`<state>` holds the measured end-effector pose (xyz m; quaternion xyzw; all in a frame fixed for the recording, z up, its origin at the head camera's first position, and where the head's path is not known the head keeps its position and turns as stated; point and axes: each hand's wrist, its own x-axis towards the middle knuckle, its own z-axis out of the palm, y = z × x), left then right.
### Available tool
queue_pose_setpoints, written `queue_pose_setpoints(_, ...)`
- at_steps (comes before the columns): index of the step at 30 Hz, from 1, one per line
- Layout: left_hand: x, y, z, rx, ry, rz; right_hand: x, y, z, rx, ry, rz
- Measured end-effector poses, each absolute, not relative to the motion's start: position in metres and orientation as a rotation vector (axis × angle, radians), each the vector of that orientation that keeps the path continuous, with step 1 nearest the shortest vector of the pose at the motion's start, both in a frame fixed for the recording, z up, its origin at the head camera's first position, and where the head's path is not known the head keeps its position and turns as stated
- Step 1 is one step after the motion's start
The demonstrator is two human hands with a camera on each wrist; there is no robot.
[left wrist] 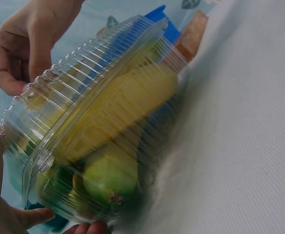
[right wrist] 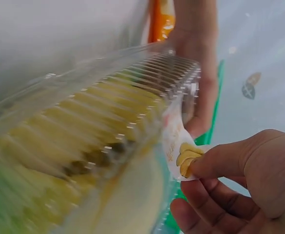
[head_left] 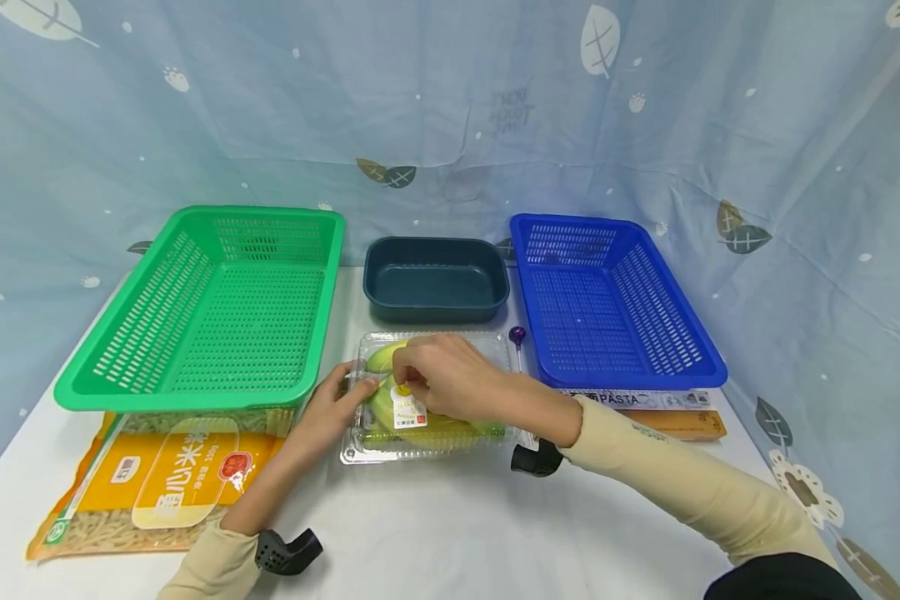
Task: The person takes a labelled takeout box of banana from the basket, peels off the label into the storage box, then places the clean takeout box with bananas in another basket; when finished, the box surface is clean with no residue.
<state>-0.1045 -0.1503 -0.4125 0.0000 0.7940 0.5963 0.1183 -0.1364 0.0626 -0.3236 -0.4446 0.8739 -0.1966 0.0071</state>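
Here, right hand (head_left: 453, 379) pinching one label (head_left: 408, 412), left hand (head_left: 335, 407) gripping one clear box (head_left: 438, 435), two baskets (head_left: 187, 402).

"What covers my arms?"

"You wear a cream left sleeve (head_left: 210, 567) and a cream right sleeve (head_left: 705, 483), which carries a small dark marking (head_left: 648, 432)."

"And at the wrists?"

"Your left camera (head_left: 288, 552) is black, bent and dotted with holes; your right camera (head_left: 536, 458) is black too."

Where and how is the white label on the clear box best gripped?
Probably pinched at its yellow-printed end, coming from above and the right: there the thin label curves away from the clear box, leaving both faces reachable. The right hand pinches it there.
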Motion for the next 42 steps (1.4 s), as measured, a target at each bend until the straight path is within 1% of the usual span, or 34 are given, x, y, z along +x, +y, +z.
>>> queue_pose_setpoints(8, -0.104, -0.150, -0.410, -0.002, 2.343, 1.749, -0.132, 0.068, -0.302, -1.446, 2.701, -0.736)
queue_pose_setpoints(14, -0.103, -0.152, -0.412, -0.034, 2.356, 1.743, -0.128, 0.077, -0.286, -1.469, 2.730, -0.742)
queue_pose_setpoints(18, -0.097, -0.153, -0.407, -0.042, 2.338, 1.740, -0.124, 0.085, -0.275, -1.471, 2.759, -0.733)
queue_pose_setpoints(22, -0.087, -0.152, -0.397, 0.018, 2.402, 1.642, -0.118, 0.095, -0.266, -1.476, 2.796, -0.747)
queue_pose_setpoints(28, -0.069, -0.144, -0.377, 0.208, 2.611, 1.439, -0.112, 0.112, -0.259, -1.476, 2.839, -0.762)
queue_pose_setpoints(33, -0.059, -0.141, -0.349, 0.377, 2.722, 1.284, -0.115, 0.126, -0.255, -1.420, 2.859, -0.775)
queue_pose_setpoints(37, -0.062, -0.142, -0.322, 0.465, 2.744, 1.186, -0.120, 0.135, -0.251, -1.367, 2.880, -0.796)
queue_pose_setpoints(42, -0.077, -0.145, -0.295, 0.508, 2.765, 1.188, -0.129, 0.142, -0.249, -1.332, 2.902, -0.799)
